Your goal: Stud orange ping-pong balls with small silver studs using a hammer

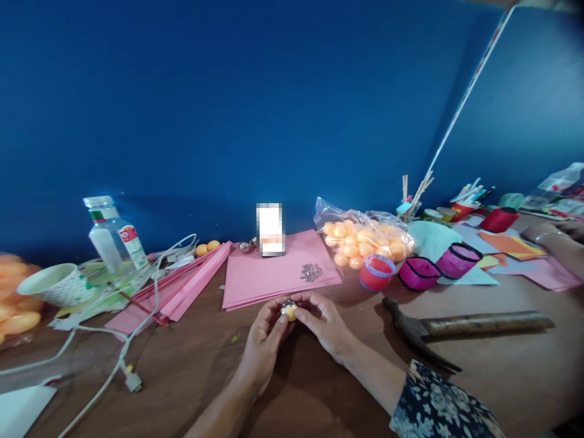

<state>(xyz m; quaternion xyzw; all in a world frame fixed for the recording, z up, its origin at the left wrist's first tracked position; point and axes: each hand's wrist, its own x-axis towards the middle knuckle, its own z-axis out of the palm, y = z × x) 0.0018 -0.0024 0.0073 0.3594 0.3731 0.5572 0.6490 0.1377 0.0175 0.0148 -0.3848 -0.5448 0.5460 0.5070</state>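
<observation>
Between the fingertips of both hands is a small ball [289, 311], yellow-orange in front and covered with shiny silver pieces along its upper side. My left hand [264, 334] grips it from the left, thumb pressed near the front. From the right, my right hand [323, 325] closes thumb and fingers on the same ball. Just beyond the hands lie pink sheets [269, 277], bearing a small pile of shiny silver pieces [311, 272]. Farther back on the sheets' left edge are silver-covered balls [246, 245], partly hidden by a blurred-out patch.
A clear bag of orange balls [356, 240] stands behind a red-filled cup [377, 272]. The hammer [474, 325] lies right of my hands, near magenta fabric rings [420, 272]. Left are a white cable [155, 292], plastic bottle [114, 237] and paper cup [57, 285]. Another person's arm [559, 243] reaches in at right.
</observation>
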